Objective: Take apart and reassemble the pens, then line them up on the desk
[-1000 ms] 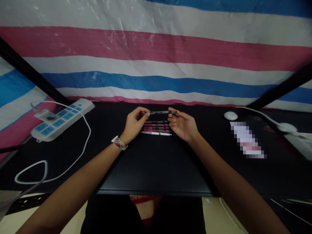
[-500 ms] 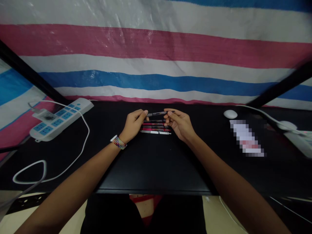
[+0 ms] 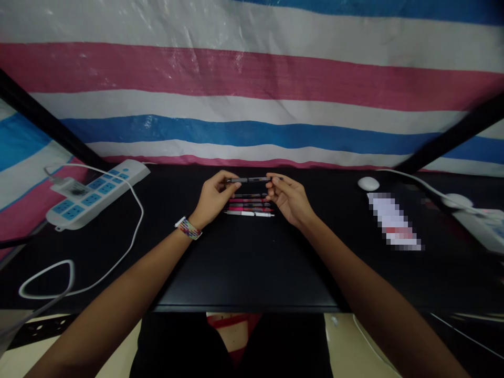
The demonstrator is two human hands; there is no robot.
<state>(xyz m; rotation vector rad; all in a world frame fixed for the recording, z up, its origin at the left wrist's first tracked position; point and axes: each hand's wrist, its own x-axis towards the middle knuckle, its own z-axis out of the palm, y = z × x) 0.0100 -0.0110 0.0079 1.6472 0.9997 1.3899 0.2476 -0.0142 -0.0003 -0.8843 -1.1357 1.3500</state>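
A dark grey pen (image 3: 252, 180) lies level between my two hands, beyond a row of other pens. My left hand (image 3: 218, 195) has its thumb and fingers at the pen's left end. At the right end, my right hand (image 3: 289, 196) pinches it between thumb and forefinger. Nearer to me, several pens lie parallel on the black table (image 3: 252, 262): a black pen (image 3: 250, 196) at the back, red and dark ones in the middle, and a white pen (image 3: 250, 213) at the front. A colourful band (image 3: 189, 228) is round my left wrist.
On the left are a white power strip (image 3: 98, 194) with a plugged-in adapter and a looped white cable (image 3: 136, 231). To the right lie a white mouse (image 3: 368, 184), a pixelated item (image 3: 394, 220) and another power strip (image 3: 480, 228). A striped sheet (image 3: 252, 73) hangs behind.
The held pen is a little farther back and more level. More of its left end shows, as my left fingers have shifted along it. The view has moved slightly.
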